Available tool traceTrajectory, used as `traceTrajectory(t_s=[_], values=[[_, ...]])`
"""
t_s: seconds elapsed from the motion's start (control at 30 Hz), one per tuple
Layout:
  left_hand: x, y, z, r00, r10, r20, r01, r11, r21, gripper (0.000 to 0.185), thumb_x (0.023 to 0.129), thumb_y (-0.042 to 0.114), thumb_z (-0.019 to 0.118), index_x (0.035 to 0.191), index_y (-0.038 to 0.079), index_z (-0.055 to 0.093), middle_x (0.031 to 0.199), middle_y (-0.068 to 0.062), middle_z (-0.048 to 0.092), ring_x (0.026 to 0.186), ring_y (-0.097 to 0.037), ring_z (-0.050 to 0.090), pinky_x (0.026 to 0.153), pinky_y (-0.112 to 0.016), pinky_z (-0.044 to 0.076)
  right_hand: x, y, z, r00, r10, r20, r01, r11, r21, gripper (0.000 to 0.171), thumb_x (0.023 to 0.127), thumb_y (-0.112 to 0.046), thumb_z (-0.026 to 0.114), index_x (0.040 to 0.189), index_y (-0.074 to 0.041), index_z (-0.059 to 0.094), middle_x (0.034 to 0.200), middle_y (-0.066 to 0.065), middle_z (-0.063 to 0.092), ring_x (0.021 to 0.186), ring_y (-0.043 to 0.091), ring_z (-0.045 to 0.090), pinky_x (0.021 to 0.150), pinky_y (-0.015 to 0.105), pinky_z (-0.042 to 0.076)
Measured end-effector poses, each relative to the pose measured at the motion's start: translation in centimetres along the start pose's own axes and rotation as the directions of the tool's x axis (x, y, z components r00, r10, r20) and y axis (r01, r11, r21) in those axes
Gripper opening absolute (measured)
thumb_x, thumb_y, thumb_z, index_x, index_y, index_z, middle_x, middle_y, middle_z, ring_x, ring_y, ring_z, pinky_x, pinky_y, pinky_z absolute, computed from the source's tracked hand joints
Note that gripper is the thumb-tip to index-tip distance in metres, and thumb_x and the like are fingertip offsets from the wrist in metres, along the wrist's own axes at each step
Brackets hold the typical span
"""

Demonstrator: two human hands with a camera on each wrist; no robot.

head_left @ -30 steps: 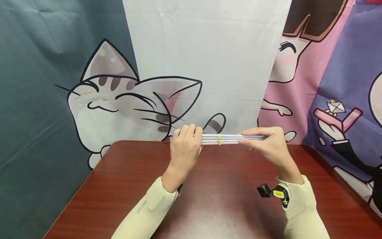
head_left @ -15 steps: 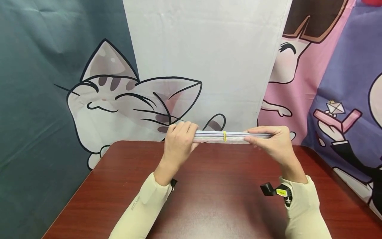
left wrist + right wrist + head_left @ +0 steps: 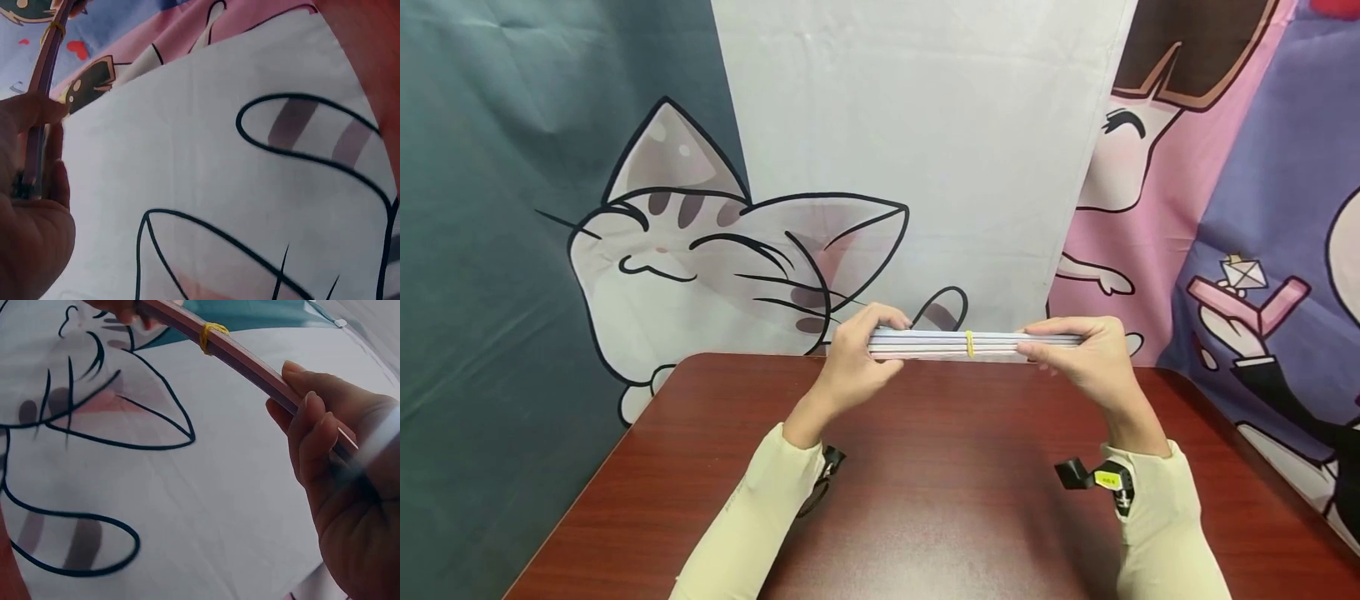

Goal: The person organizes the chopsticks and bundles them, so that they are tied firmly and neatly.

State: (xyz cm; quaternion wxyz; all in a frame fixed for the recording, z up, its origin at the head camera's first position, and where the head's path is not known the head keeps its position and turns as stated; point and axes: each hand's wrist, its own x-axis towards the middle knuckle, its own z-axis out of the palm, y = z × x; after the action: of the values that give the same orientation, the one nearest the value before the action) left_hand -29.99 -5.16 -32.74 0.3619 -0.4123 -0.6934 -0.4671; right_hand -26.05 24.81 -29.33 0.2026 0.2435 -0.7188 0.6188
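A flat stack of thin pastel booklets (image 3: pixel 955 343), bound in the middle by a yellow rubber band (image 3: pixel 969 343), is held level above the far edge of the table. My left hand (image 3: pixel 857 354) pinches its left end and my right hand (image 3: pixel 1082 354) pinches its right end. In the right wrist view the stack (image 3: pixel 244 356) runs up and left from my fingers (image 3: pixel 306 425), the band (image 3: pixel 211 334) wrapped round it. The left wrist view shows the stack's edge (image 3: pixel 44 87) rising from my left hand (image 3: pixel 31 206), the band (image 3: pixel 55 28) near the top.
A dark red-brown table (image 3: pixel 925 500) lies beneath my arms. Behind it hang cloth backdrops: a cartoon cat (image 3: pixel 715 250) on white and teal to the left, pink and purple cartoon figures (image 3: pixel 1225 250) to the right. Both forearms wear cream sleeves with wrist cameras.
My left hand has slid outward toward the left end of the stack, showing more of it. The stack has shifted slightly right. My right hand keeps its hold.
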Motion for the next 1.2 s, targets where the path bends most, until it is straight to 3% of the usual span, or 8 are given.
traceTrajectory(t_s=[0.2, 0.37, 0.6, 0.73, 0.87, 1.0, 1.13, 1.2], values=[[-0.3, 0.5, 1.1, 0.994, -0.092, -0.062, 0.088, 0.994, -0.059, 0.038, 0.058, -0.021, 0.064, 0.090, -0.001, 0.060, 0.101, -0.015, 0.067, 0.095, -0.028, 0.063, 0.083, -0.035, 0.047, 0.2, 0.9, 0.1, 0.995, 0.095, -0.013, -0.095, 0.995, -0.007, 0.021, 0.070, 0.010, 0.082, 0.090, 0.010, 0.074, 0.079, 0.004, 0.073, 0.046, 0.013, 0.059, 0.044, 0.026, 0.051], [-0.1, 2.4, 0.8, 0.967, -0.253, 0.043, 0.254, 0.966, -0.046, 0.038, 0.063, -0.021, 0.066, 0.097, -0.006, 0.059, 0.096, -0.018, 0.065, 0.086, -0.029, 0.061, 0.078, -0.029, 0.046, 0.4, 1.7, -0.5, 0.990, 0.144, 0.003, -0.144, 0.988, -0.062, 0.021, 0.072, 0.006, 0.082, 0.091, 0.007, 0.075, 0.066, 0.004, 0.071, 0.047, 0.012, 0.060, 0.045, 0.027, 0.051], [0.2, 2.2, -0.2, 0.862, -0.433, 0.266, 0.465, 0.883, -0.071, 0.037, 0.074, -0.005, 0.081, 0.105, -0.001, 0.061, 0.099, -0.015, 0.066, 0.082, -0.019, 0.059, 0.075, -0.028, 0.047, 0.7, 3.6, -1.6, 0.985, 0.171, 0.032, -0.165, 0.975, -0.146, 0.018, 0.075, 0.001, 0.083, 0.092, 0.002, 0.077, 0.063, 0.002, 0.069, 0.049, 0.015, 0.062, 0.048, 0.028, 0.053], [-0.7, -1.1, -0.2, 0.832, -0.458, 0.314, 0.509, 0.854, -0.103, 0.040, 0.073, 0.005, 0.086, 0.108, 0.002, 0.066, 0.096, -0.011, 0.067, 0.078, -0.017, 0.058, 0.068, -0.025, 0.046, 0.9, 4.8, -1.3, 0.980, 0.189, 0.065, -0.179, 0.974, -0.139, 0.020, 0.076, -0.001, 0.082, 0.094, 0.004, 0.076, 0.064, 0.001, 0.069, 0.050, 0.014, 0.062, 0.049, 0.027, 0.053], [-1.4, -4.3, -0.2, 0.788, -0.505, 0.354, 0.577, 0.805, -0.137, 0.043, 0.073, 0.006, 0.086, 0.112, 0.002, 0.068, 0.090, -0.009, 0.067, 0.071, -0.015, 0.057, 0.060, -0.025, 0.048, 1.0, 6.2, -0.9, 0.971, 0.214, 0.111, -0.196, 0.969, -0.153, 0.027, 0.078, -0.002, 0.081, 0.100, 0.011, 0.072, 0.066, 0.001, 0.069, 0.053, 0.014, 0.062, 0.050, 0.026, 0.052], [-1.9, -5.8, -0.2, 0.709, -0.599, 0.372, 0.673, 0.733, -0.102, 0.041, 0.075, 0.003, 0.083, 0.113, -0.001, 0.069, 0.090, -0.010, 0.069, 0.068, -0.014, 0.060, 0.062, -0.033, 0.053, 1.1, 8.0, -0.8, 0.946, 0.269, 0.181, -0.229, 0.949, -0.215, 0.033, 0.079, -0.007, 0.081, 0.107, 0.008, 0.072, 0.080, 0.003, 0.072, 0.065, 0.020, 0.066, 0.057, 0.030, 0.054], [-2.7, -6.9, 0.1, 0.614, -0.689, 0.385, 0.757, 0.652, -0.041, 0.041, 0.076, 0.005, 0.082, 0.114, -0.003, 0.069, 0.097, -0.013, 0.070, 0.074, -0.021, 0.065, 0.074, -0.045, 0.056, 1.0, 10.1, -0.8, 0.927, 0.304, 0.220, -0.242, 0.933, -0.267, 0.036, 0.077, -0.008, 0.082, 0.110, 0.005, 0.072, 0.093, 0.011, 0.073, 0.076, 0.018, 0.066, 0.065, 0.030, 0.054], [-3.2, -7.5, 0.3, 0.580, -0.713, 0.394, 0.780, 0.626, -0.016, 0.041, 0.077, 0.005, 0.082, 0.115, -0.003, 0.069, 0.099, -0.014, 0.070, 0.077, -0.025, 0.067, 0.078, -0.049, 0.056, 0.9, 11.2, -0.8, 0.923, 0.314, 0.223, -0.247, 0.927, -0.283, 0.036, 0.077, -0.006, 0.082, 0.109, 0.005, 0.072, 0.096, 0.015, 0.072, 0.077, 0.015, 0.065, 0.066, 0.028, 0.053]])
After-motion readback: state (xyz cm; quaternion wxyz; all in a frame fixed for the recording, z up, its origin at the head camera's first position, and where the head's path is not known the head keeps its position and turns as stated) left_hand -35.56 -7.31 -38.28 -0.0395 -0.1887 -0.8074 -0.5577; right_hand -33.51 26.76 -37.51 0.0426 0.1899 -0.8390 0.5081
